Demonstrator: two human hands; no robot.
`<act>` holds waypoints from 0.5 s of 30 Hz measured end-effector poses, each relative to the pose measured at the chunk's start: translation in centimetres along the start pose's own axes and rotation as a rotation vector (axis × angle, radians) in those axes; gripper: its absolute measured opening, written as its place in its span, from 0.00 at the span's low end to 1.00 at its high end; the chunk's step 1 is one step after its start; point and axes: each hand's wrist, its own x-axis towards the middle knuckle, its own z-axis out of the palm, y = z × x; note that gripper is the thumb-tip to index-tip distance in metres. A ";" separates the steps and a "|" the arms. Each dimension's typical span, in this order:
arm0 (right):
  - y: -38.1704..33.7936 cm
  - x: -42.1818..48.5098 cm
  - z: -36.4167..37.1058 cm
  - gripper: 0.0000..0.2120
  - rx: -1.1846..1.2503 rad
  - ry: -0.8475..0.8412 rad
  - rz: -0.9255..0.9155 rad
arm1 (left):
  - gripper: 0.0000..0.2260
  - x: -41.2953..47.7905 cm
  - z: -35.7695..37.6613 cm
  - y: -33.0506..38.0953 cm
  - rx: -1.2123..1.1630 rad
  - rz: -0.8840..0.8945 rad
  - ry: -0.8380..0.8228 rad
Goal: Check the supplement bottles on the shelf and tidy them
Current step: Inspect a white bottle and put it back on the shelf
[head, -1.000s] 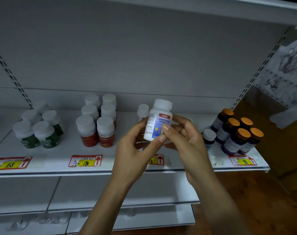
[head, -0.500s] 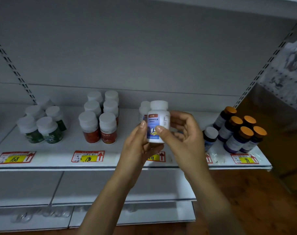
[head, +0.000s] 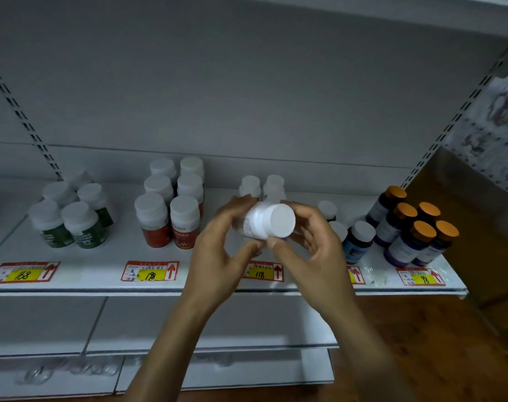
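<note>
A white supplement bottle (head: 266,221) with a white cap lies tipped over in front of the shelf (head: 102,285), its cap facing me. My left hand (head: 221,250) grips its body from the left and below. My right hand (head: 313,245) holds it from the right, thumb under the cap. Two more white-capped bottles (head: 263,185) stand on the shelf behind it.
Green-label bottles (head: 70,216) stand at the left, red-label bottles (head: 171,207) beside them, blue-label bottles (head: 354,239) and orange-capped purple bottles (head: 412,227) at the right. Red and yellow price tags (head: 151,271) line the shelf's front edge. A lower shelf (head: 72,323) lies beneath.
Both hands have turned the bottle from upright, with its label toward me, to lying on its side with the cap toward me.
</note>
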 end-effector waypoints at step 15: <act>-0.8 9.0 -1.9 0.06 -0.125 -0.171 0.218 | 0.22 1.5 0.5 -0.4 -0.100 -0.213 -0.049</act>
